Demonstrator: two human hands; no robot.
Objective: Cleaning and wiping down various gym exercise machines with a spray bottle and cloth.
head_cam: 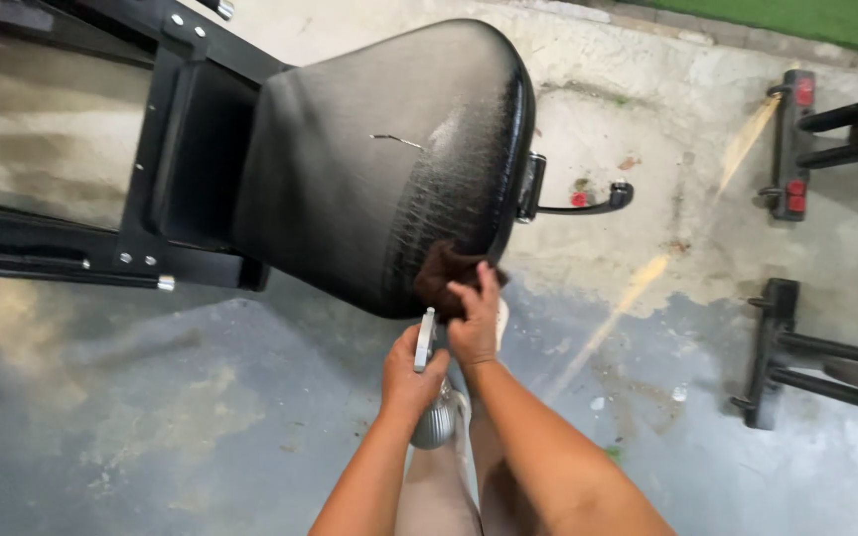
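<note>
A black padded seat (369,159) on a black metal frame (166,149) fills the upper left. Its right part looks wet and shiny. My right hand (474,318) presses a dark brown cloth (442,276) against the seat's near edge. My left hand (409,372) is just beside it, gripping a silver spray bottle (431,397) by its grey trigger head, nozzle toward the seat. My legs show below the hands.
The floor is stained concrete (151,417), wet in patches. A black lever with a red knob (588,203) sticks out from the seat's right side. Black frame feet with red ends (794,144) and another black foot (772,352) stand at right.
</note>
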